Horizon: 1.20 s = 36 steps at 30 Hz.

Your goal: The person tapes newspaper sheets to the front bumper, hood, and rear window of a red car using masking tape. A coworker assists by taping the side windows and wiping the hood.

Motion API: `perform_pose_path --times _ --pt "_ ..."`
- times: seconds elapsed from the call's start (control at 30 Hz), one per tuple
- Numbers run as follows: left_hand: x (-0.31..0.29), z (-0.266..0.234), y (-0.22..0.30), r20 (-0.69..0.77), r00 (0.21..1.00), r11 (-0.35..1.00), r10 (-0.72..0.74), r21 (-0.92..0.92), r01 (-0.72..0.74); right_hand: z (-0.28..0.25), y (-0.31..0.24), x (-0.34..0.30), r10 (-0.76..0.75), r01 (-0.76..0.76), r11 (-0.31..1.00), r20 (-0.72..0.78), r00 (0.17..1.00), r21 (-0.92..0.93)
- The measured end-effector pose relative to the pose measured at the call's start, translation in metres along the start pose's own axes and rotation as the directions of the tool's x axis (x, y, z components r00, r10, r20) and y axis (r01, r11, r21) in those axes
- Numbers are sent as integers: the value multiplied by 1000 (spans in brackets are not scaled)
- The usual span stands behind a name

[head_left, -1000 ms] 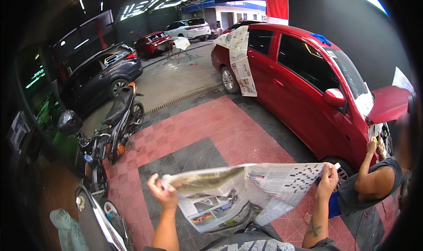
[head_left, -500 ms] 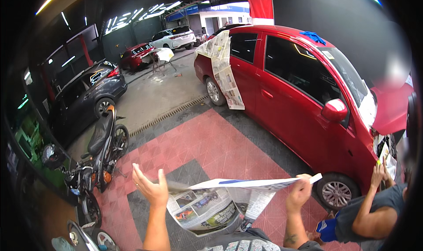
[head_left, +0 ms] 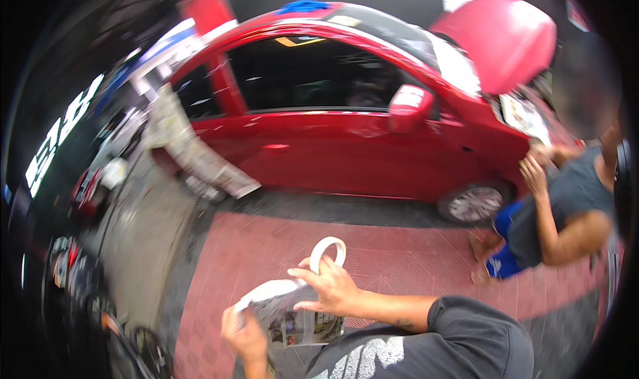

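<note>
A sheet of newspaper [head_left: 303, 327] hangs in front of my body, bent and partly blurred. My left hand [head_left: 243, 332] is closed on its left edge. Above the sheet's right part is my right hand [head_left: 335, 288], its thumb and some fingers apart. A roll of cream masking tape [head_left: 342, 252] stands up at this hand, some fingers closed at its lower rim. Whether the right hand also touches the paper, I cannot tell.
Beyond the mat floor [head_left: 266, 252] stands a red car [head_left: 333, 152] with its hood [head_left: 506, 42] raised. Newspaper sheeting [head_left: 200, 152] covers part of its rear side. At the right, a co-worker [head_left: 566, 206] bends near the front. A motorcycle [head_left: 80, 279] stands at the left.
My view has swung right. My hands have come closer together, and the newspaper, earlier stretched wide, is now bunched narrower. My left hand, earlier spread, has closed on the paper.
</note>
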<state>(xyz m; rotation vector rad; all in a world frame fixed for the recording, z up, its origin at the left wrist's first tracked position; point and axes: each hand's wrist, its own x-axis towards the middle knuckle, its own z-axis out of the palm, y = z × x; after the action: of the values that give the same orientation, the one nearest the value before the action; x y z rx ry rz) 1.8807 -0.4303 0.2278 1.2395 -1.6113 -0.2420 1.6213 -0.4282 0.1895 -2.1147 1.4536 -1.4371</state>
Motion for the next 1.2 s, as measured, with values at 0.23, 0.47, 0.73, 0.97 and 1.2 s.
perform_pose_path --times 0.23,0.47,0.73,0.97,1.2 --pt "189 85 -188 -177 978 985 110 -115 -132 53 144 17 593 -586 769 -58 803 -254" --pt "357 185 -200 129 776 752 617 -388 -533 21 172 55 627 -803 395 -508 591 -446" --pt "345 285 -115 237 609 574 757 -686 -447 -19 97 233 202 -313 731 -247 948 -606" --pt "493 316 -172 433 797 520 422 -835 178 -120 172 282 498 -341 676 63 865 -653" --pt "547 333 -288 300 820 760 487 -609 -228 -102 184 275 241 -374 568 -287 927 -733"
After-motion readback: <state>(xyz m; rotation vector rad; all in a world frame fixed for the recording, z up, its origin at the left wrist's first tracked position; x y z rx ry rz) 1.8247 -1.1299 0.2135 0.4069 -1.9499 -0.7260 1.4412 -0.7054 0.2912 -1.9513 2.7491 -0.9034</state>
